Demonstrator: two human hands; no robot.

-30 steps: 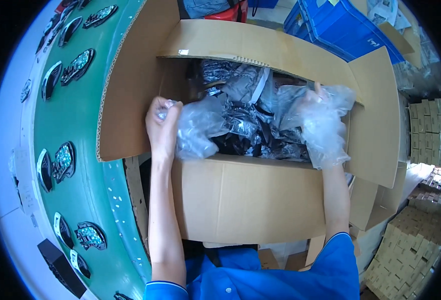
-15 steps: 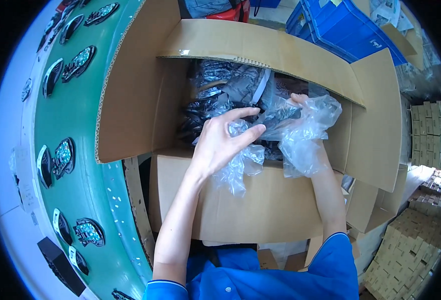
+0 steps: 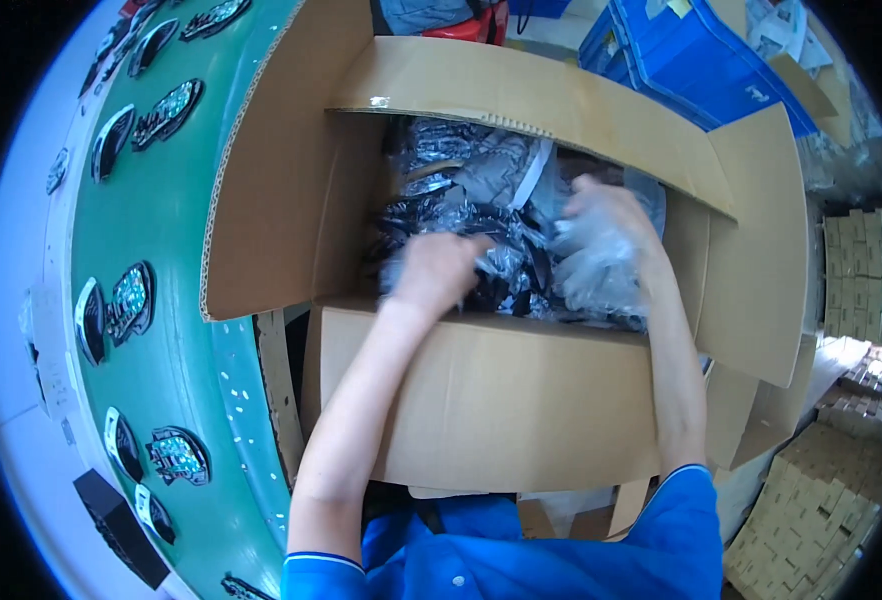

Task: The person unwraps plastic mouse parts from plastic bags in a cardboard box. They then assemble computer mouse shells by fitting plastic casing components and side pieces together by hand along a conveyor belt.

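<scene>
A large open cardboard box (image 3: 521,400) stands in front of me, with several dark parts in clear plastic bags (image 3: 446,215) inside. My left hand (image 3: 436,270) reaches over the near wall, low over the bagged parts at the left. Its fingers are smeared by motion and partly hidden behind the hand. Farther right, my right hand (image 3: 606,210) is also inside the box, blurred, against a crumpled clear plastic bag (image 3: 596,260). Whether its fingers grip that bag cannot be made out. A pale strip (image 3: 531,172) lies among the bags near the far wall.
Along the left runs a green work surface (image 3: 211,390) bearing several dark housings with green circuit boards (image 3: 179,455). A blue plastic crate (image 3: 691,60) sits beyond the box at the right. Stacked small cartons (image 3: 811,500) stand at the far right. The box flaps (image 3: 751,240) spread outward.
Both hands have gone lower into the box; the left moved down from beside the bag. The clear plastic, which hung over the near wall, now lies inside the box.
</scene>
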